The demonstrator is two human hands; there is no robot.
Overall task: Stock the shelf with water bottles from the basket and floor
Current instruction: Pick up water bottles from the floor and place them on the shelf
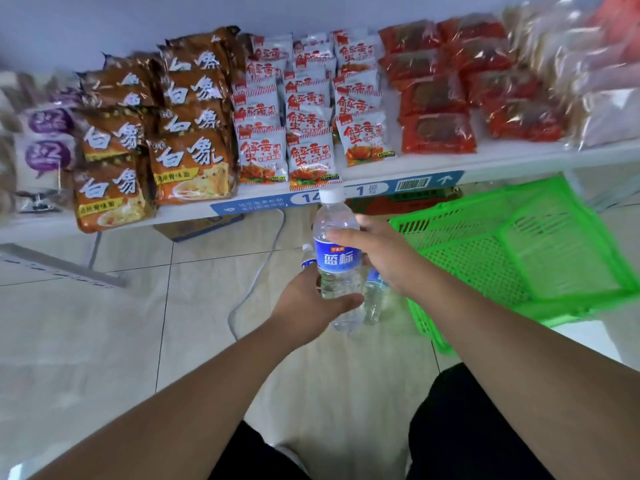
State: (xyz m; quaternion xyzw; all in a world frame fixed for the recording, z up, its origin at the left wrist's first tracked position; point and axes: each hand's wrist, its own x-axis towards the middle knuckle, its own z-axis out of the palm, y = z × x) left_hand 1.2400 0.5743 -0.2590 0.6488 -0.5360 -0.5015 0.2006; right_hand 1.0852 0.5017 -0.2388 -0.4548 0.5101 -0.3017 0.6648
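Observation:
A clear water bottle (335, 251) with a white cap and blue label stands upright in the air in front of the shelf (485, 161). My left hand (311, 303) grips its lower part from the left. My right hand (384, 258) holds it at the label from the right, thumb across the front. Two more water bottles stand on the floor behind it, one (307, 258) partly hidden by my left hand, the other (375, 299) below my right hand. The green basket (540, 251) lies tilted on the floor at right and looks empty.
The white shelf carries rows of noodle packs (187, 133), white snack bags (308, 126) and red packets (440, 95). A white cable (256, 275) runs over the tiled floor. A cardboard box (197, 226) sits under the shelf. My dark-trousered knees are at the bottom.

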